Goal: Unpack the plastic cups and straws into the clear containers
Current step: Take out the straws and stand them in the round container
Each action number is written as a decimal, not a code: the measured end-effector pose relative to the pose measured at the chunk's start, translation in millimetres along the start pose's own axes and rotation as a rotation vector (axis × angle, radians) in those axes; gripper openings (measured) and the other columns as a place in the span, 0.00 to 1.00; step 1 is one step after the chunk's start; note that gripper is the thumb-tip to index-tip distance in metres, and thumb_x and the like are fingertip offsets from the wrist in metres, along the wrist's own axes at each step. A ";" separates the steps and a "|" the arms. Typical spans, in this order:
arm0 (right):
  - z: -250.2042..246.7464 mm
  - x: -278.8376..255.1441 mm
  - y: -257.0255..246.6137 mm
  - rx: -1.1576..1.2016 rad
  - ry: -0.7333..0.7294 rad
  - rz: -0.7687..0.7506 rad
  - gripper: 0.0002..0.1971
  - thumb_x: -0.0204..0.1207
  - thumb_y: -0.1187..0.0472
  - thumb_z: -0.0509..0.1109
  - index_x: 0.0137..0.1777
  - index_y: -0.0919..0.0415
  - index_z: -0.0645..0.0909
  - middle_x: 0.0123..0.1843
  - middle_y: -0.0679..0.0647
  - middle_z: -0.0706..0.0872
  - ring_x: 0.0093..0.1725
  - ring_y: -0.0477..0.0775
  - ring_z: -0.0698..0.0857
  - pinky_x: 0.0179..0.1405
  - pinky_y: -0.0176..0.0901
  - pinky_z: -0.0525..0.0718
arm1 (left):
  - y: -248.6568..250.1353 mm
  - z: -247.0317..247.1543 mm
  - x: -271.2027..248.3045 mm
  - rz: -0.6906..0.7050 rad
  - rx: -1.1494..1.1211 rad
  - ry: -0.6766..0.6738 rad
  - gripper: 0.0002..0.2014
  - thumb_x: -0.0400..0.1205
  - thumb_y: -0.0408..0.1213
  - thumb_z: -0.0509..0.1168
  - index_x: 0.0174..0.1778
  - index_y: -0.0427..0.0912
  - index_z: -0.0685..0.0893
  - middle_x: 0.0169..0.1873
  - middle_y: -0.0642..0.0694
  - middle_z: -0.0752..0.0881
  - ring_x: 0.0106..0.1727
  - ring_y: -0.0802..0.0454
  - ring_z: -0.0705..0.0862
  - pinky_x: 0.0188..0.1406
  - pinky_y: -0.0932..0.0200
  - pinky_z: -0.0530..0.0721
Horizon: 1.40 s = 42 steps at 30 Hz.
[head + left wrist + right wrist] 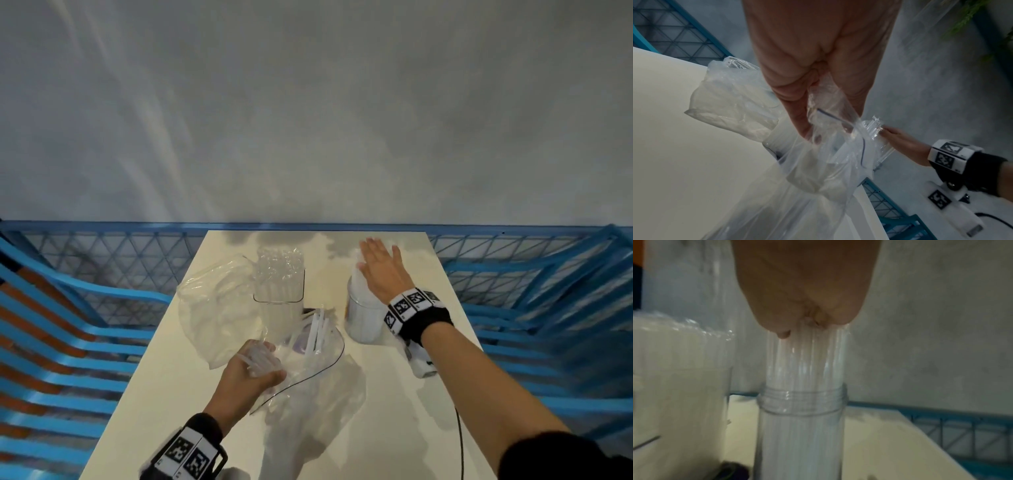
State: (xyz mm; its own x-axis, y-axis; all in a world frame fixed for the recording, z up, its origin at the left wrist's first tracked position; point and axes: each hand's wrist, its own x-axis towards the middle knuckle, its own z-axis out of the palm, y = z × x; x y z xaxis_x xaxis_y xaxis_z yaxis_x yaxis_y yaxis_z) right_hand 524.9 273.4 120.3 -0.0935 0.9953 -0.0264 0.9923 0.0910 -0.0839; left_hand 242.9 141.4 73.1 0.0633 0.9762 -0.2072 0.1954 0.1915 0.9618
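On the right of the white table (404, 394) stands a round clear jar (363, 318) (801, 426) packed with upright clear straws (805, 356). My right hand (380, 267) (803, 296) lies flat on the straw tops, fingers straight. A square clear container (279, 291) (680, 394) at the back middle holds cups in crinkled wrap. Nearer, my left hand (255, 368) (813, 97) pinches the rim of a clear zip bag (315, 370) (830, 116) with a few white straws (317, 330) left in it.
An empty crumpled plastic bag (219, 308) lies at the table's back left. Blue mesh railing (513, 253) runs along the far edge and the right side. A blue slatted chair (68, 325) stands on the left. A thin black cable (460, 442) hangs near my right forearm.
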 end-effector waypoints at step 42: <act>65.3 -111.0 -84.9 1.328 0.067 0.208 0.02 0.77 0.56 0.72 0.47 0.52 0.86 0.46 0.50 0.91 0.47 0.48 0.89 0.54 0.36 0.85 | 11.7 36.9 12.1 -0.095 -0.173 -0.319 0.27 0.69 0.18 0.73 0.63 0.40 0.80 0.59 0.43 0.89 0.62 0.50 0.88 0.60 0.50 0.87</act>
State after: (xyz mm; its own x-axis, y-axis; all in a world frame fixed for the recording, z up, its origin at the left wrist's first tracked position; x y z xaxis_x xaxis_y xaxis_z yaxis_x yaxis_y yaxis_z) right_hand 445.7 152.9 65.3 0.0900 0.9897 -0.1114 0.1551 -0.1244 -0.9800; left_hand 282.0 151.7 75.3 0.3601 0.8776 -0.3164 0.0486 0.3210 0.9458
